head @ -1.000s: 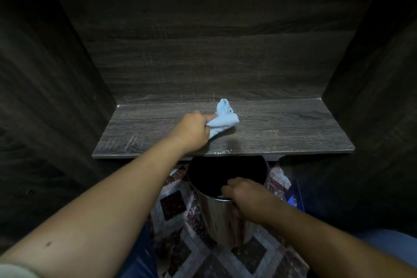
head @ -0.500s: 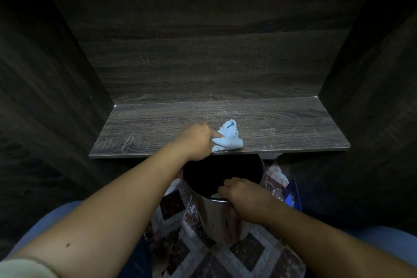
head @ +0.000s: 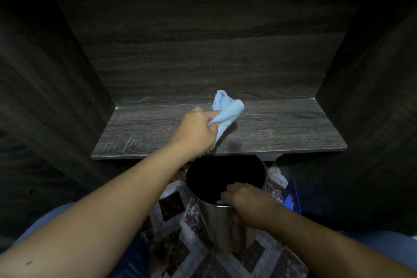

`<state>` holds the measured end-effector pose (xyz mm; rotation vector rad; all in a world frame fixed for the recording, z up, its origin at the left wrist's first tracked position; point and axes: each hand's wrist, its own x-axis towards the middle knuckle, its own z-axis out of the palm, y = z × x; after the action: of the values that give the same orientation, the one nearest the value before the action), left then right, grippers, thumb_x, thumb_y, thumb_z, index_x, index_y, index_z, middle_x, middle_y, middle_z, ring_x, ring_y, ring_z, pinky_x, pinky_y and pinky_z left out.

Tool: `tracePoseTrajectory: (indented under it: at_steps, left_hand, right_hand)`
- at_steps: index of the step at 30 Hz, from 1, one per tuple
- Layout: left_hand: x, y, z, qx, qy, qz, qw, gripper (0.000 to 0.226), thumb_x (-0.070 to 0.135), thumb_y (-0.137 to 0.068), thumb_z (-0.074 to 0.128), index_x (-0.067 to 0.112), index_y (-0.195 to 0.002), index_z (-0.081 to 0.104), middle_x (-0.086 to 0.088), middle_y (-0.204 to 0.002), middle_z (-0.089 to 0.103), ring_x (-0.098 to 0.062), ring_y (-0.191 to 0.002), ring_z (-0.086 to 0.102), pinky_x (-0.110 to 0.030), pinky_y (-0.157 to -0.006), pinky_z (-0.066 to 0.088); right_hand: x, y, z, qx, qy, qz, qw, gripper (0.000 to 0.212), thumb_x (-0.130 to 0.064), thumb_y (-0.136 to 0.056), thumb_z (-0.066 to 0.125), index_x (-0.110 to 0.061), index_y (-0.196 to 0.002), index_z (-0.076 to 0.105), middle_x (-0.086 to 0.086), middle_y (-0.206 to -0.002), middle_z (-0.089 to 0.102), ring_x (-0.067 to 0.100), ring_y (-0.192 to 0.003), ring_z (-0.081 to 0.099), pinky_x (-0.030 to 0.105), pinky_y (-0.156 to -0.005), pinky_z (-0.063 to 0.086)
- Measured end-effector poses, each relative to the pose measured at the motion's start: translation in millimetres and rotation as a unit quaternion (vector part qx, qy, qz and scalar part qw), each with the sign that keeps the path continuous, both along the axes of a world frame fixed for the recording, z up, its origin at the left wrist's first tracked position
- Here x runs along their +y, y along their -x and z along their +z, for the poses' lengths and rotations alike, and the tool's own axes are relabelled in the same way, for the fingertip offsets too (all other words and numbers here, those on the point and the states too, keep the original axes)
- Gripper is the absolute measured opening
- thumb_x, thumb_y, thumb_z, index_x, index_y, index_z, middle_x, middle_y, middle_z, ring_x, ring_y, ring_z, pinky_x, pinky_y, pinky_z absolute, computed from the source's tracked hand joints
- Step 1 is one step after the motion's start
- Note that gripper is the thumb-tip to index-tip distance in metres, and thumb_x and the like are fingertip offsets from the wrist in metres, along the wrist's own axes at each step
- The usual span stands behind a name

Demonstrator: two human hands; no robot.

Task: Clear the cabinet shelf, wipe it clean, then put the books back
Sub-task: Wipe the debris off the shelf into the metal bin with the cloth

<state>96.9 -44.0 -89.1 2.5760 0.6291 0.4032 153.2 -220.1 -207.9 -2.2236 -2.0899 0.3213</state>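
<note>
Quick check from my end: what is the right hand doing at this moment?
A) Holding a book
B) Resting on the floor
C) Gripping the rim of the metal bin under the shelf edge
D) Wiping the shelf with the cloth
C: the right hand grips the near rim of the metal bin, while the left hand holds the blue cloth over the shelf.

Bare forearms [head: 126, 198], blue trousers [head: 383, 246].

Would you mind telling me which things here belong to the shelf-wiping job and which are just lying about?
Part of the job:
shelf
blue cloth, held in left hand
metal bin, held by right hand

Lying about:
blue packet on the tiled floor
</note>
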Motion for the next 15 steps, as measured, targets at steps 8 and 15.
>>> tracePoseTrajectory:
  at_steps: [8, 15]
  left_hand:
    - [-12.3, 8.2, -20.2, 0.219, -0.057, -0.067, 0.972, 0.032, 0.02, -0.092, 0.052, 0.022, -0.12, 0.068, -0.016, -0.114, 0.061, -0.031, -0.104, 0.059, -0.035, -0.086, 0.048]
    - [-17.9, 12.3, -16.5, -0.032, -0.06, -0.042, 0.997, 0.034, 0.02, -0.089, 0.061, 0.022, -0.122, 0.066, -0.003, -0.103, 0.052, -0.025, -0.094, 0.057, -0.035, -0.083, 0.05]
  right_hand:
    - [2.0, 2.6, 4.8, -0.007, -0.003, 0.008, 1.0, 0.027, -0.015, -0.085, 0.057, -0.007, -0.11, 0.059, 0.016, -0.106, 0.057, 0.035, -0.099, 0.054, 0.039, -0.083, 0.043]
    - [3.5, 2.3, 4.8, -0.019, 0.014, 0.006, 1.0, 0.031, -0.013, -0.086, 0.055, -0.007, -0.116, 0.057, 0.016, -0.111, 0.056, 0.035, -0.103, 0.052, 0.04, -0.085, 0.042]
